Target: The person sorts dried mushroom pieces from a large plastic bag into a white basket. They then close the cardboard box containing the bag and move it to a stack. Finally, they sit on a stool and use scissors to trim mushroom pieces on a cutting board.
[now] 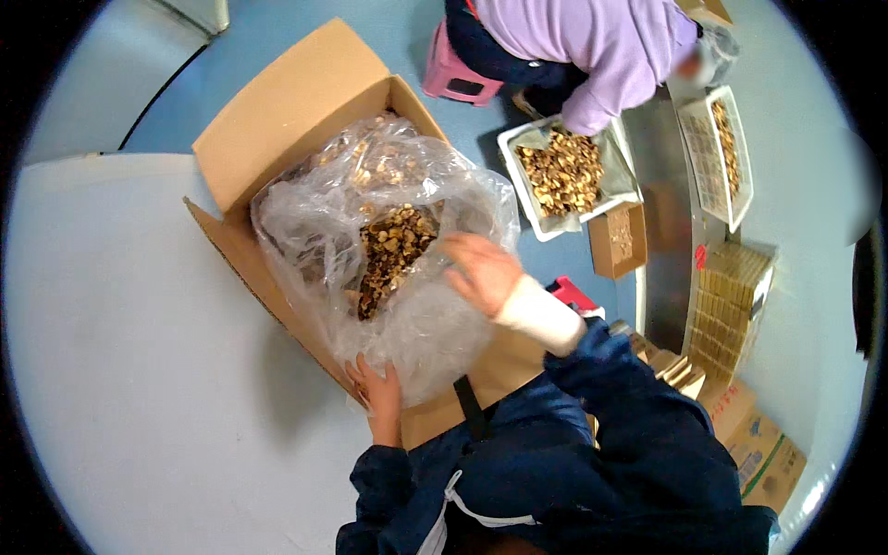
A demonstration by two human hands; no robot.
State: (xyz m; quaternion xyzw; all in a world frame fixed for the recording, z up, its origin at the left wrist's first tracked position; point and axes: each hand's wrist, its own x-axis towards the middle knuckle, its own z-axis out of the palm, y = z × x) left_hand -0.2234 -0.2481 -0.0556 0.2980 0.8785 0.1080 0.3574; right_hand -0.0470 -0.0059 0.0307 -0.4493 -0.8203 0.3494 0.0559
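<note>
A large cardboard box (298,97) stands open before me, its flaps spread. Inside it a clear plastic bag (430,333) lies bunched, and through its opening dried brown and yellowish pieces (395,243), possibly sliced mushrooms, show. My right hand (485,274) is over the right side of the bag's opening, slightly blurred, its fingers near the plastic; whether it grips the film cannot be told. At the near left edge of the box, my left hand (378,392) rests on the plastic film with its fingers apart.
A co-worker in a lilac top (576,41) sits on a pink stool (458,69), reaching into a white crate (513,166) of similar pieces. Beyond are a small carton (616,257), a white basket (742,166) and stacked packs (721,305). A pale surface (159,347) lies left.
</note>
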